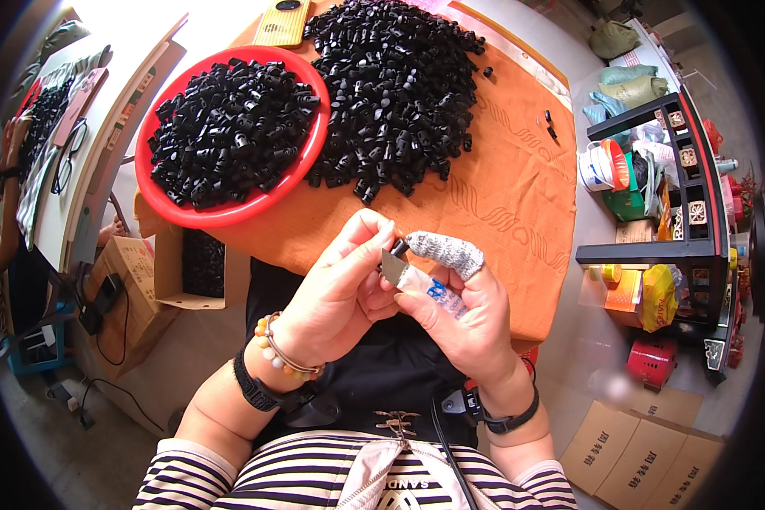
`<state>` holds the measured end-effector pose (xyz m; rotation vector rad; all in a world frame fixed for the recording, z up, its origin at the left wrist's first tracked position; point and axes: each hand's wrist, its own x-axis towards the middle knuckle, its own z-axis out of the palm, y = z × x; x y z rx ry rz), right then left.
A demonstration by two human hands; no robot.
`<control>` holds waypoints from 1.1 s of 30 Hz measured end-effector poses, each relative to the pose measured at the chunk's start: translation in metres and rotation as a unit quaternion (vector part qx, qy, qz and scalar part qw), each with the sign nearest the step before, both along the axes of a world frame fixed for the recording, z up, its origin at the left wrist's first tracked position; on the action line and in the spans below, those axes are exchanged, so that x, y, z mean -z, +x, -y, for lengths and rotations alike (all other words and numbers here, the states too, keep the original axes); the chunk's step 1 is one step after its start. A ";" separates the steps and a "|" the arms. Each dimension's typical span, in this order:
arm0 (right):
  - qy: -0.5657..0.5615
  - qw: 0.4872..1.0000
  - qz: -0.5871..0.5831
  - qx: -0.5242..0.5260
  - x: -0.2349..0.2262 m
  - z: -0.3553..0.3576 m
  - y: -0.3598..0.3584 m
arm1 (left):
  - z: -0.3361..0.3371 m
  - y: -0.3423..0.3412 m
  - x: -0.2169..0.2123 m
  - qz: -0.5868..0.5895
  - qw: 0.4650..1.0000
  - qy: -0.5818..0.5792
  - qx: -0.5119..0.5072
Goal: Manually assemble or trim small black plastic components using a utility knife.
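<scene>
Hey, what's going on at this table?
A person is handling a small black cylindrical piece, apparently pinched in the left hand. The right hand grips a flat grey metal blade with a white-and-blue wrapped handle, its metal close to the piece. Beyond the hands, a round red plastic basin full of small black parts and a loose black heap sit on an orange cloth.

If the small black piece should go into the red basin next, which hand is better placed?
Probably the left hand: it seems to pinch the small black piece and is nearer the red basin. The right hand holds the blade by its wrapped handle.
</scene>
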<state>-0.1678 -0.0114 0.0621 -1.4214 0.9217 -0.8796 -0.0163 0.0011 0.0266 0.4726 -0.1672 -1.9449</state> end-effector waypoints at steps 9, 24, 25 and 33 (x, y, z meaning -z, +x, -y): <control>0.001 1.000 -0.030 -0.010 0.004 0.001 -0.006 | -0.002 -0.003 -0.007 0.001 1.000 0.014 -0.016; -0.031 0.999 -0.029 0.009 0.004 -0.003 -0.002 | -0.001 0.001 -0.004 0.008 0.999 -0.039 -0.006; -0.028 0.999 -0.036 0.008 0.004 -0.004 -0.002 | -0.001 0.001 -0.003 0.008 0.999 -0.039 -0.006; -0.010 0.999 -0.032 0.009 0.007 -0.003 -0.004 | -0.002 -0.003 -0.008 0.054 0.998 -0.027 -0.032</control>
